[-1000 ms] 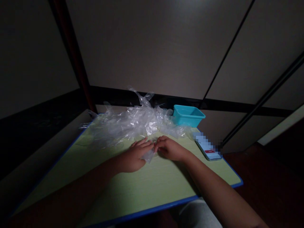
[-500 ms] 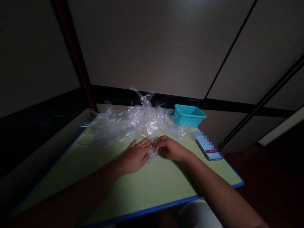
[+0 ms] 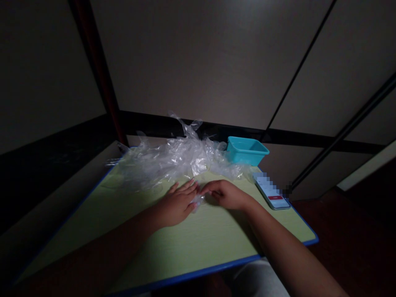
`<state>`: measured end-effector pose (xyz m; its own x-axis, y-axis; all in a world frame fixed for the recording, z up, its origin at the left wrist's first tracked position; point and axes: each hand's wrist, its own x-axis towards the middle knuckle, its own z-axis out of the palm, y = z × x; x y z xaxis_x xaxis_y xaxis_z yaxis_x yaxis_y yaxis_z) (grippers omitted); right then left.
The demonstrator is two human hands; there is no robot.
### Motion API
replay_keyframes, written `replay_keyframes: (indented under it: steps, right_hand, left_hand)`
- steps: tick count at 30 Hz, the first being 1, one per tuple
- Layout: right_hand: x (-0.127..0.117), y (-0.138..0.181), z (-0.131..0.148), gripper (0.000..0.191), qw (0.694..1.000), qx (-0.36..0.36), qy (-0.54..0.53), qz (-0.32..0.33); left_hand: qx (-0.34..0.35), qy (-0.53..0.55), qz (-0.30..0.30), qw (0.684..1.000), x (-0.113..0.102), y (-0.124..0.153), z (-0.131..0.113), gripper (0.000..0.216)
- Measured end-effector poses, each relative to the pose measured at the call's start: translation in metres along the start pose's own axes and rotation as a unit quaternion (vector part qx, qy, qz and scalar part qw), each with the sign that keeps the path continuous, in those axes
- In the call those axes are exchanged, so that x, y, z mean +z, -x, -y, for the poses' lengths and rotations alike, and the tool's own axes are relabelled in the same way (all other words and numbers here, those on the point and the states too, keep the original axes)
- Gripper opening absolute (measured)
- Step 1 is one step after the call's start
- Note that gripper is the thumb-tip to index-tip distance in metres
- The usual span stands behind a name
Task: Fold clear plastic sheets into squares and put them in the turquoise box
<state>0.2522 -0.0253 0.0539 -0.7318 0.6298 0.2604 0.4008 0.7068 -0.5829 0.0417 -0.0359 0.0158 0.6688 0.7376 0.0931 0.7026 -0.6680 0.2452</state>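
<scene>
A small folded piece of clear film, which looks like a disposable plastic glove (image 3: 200,199), lies on the table between my two hands. My left hand (image 3: 177,204) rests flat on the table with its fingers spread, thumb and fingertips at the film's left side. From the right, my right hand (image 3: 224,194) has its index finger reaching to the film's upper edge, the other fingers curled in; its fingertips are partly hidden. Just beyond both hands is a loose, crumpled heap of clear disposable plastic gloves (image 3: 173,159).
A turquoise plastic basket (image 3: 247,156) stands at the table's far right corner, against the heap. A phone (image 3: 274,196) with a lit screen lies along the right edge. The pale green table (image 3: 185,251) has a blue rim, and a panelled wall (image 3: 192,62) rises behind it.
My right index finger has straightened and moved slightly left over the film, toward my left fingertips. My left hand stays nearly in place, and the heap, basket and phone are unchanged.
</scene>
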Motion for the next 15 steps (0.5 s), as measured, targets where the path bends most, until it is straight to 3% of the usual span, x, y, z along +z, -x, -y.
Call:
replay_keyframes:
  steps: [7,15]
  right_hand:
    - [-0.009,0.008,0.012,0.044,0.983,0.026,-0.029,0.178]
    - [-0.008,0.011,0.012,0.052,0.964,0.084,0.02,0.252]
  left_hand:
    - [-0.004,-0.009,0.01,1.0,-0.003,0.002,-0.002,0.043]
    - [-0.014,-0.027,0.023,0.999,-0.004,0.0,-0.001,0.052]
